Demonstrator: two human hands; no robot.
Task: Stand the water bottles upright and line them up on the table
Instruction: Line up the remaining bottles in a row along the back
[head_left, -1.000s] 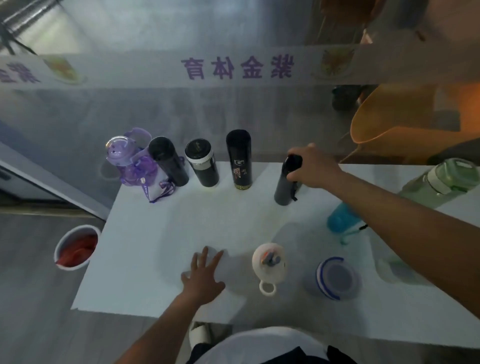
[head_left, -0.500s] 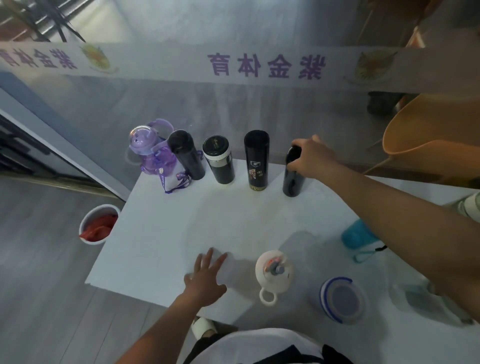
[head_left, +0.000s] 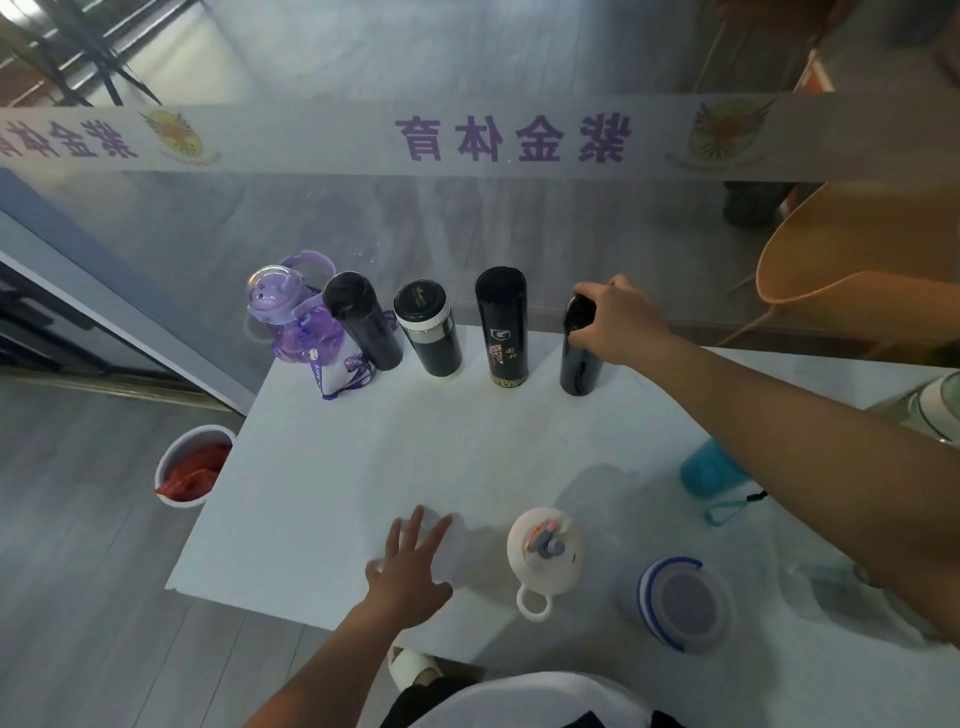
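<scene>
Along the far edge of the white table (head_left: 363, 467) stands a row of upright bottles: a purple bottle (head_left: 296, 325), a black flask (head_left: 363, 327), a black cup with a white band (head_left: 428, 332), a tall black flask (head_left: 503, 327) and a small black bottle (head_left: 579, 364). My right hand (head_left: 618, 322) grips the top of the small black bottle, which rests on the table. My left hand (head_left: 410, 566) lies flat on the table near the front edge, fingers spread, holding nothing. A white bottle (head_left: 545, 551) and a clear blue-rimmed bottle (head_left: 680, 603) stand near the front.
A blue bottle (head_left: 706, 470) with a strap lies partly hidden behind my right forearm. A pale green bottle (head_left: 930, 405) shows at the right edge. A glass wall rises behind the table. A white bin (head_left: 189, 467) with red contents sits on the floor at left.
My right hand has carried the small black bottle back into the row and set it beside the tall black flask. My left hand has stayed on the table. The view has shifted left.
</scene>
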